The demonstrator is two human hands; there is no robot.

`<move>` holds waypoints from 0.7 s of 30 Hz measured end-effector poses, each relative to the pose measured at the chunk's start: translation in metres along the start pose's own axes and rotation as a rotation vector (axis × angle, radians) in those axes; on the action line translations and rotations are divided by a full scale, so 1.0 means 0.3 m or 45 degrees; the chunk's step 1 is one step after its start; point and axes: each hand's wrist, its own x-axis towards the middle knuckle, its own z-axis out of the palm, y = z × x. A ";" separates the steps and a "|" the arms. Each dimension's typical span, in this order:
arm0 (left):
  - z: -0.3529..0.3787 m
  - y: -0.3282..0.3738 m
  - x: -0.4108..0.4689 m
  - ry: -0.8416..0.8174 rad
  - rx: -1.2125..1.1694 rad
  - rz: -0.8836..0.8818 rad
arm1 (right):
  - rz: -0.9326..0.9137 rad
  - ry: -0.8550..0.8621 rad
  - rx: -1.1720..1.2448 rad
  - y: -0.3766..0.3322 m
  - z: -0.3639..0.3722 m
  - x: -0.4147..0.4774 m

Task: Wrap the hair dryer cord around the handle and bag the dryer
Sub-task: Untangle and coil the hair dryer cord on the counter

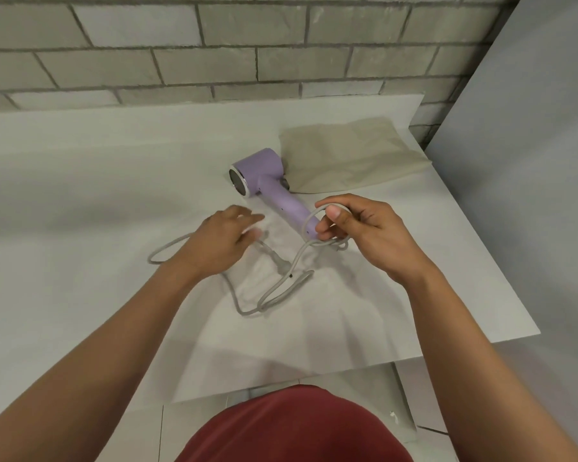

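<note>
Nearest the tabletop (80, 181)'s front edge, the slack of the grey cord (274, 291) lies in loose bends, a long loop trailing off toward the left side; it looks laid out this way so it can be fed turn by turn toward the dryer. Just beyond it, the left hand (219, 243) hovers low over the cord near the plug (279, 261), fingers spread and released, holding nothing that I can see; I judge it is reaching to gather slack. The right hand (364, 235) has its grip clenched on the cord, thumb and fingers pinching a small loop right at the butt end of the handle (289, 203), which suits starting a first turn there. The lilac hair dryer (261, 171) lies on its side near the middle of the tabletop, handle pointing toward the person. Behind it, at the far right corner, the beige bag (347, 158) lies flat, touching or nearly touching the dryer's head, ready for later.
</note>
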 end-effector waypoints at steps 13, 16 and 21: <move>0.021 0.278 -0.085 0.400 0.235 0.574 | 0.060 -0.157 -0.067 -0.003 0.006 0.020; 0.024 0.269 -0.073 0.457 0.260 0.574 | 0.070 -0.147 -0.073 -0.001 0.010 0.027; -0.003 0.277 -0.067 0.372 0.340 0.684 | 0.089 -0.085 -0.103 0.019 0.005 0.026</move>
